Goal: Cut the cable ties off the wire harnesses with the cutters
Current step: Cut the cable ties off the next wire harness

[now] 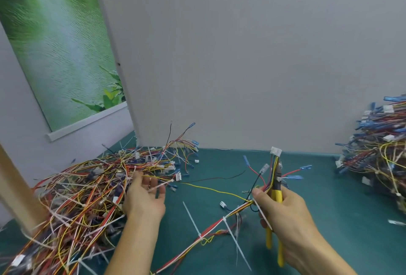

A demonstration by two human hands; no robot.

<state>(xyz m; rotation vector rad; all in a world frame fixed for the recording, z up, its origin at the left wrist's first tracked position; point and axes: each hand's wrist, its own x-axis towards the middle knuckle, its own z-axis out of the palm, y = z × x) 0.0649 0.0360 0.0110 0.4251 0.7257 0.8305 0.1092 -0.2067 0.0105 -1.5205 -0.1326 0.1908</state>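
Your R hand is curled round the cutters and also pinches the harness against them. The cutter jaws point up, away from you. The harness runs from that fist down-left over the counter, so its ties sit just below-left of the R hand, crosswise to the wires. Your L hand is open with fingers relaxed at the pile, farther off but free. Prob. it should take the harness so the jaws can swing down.
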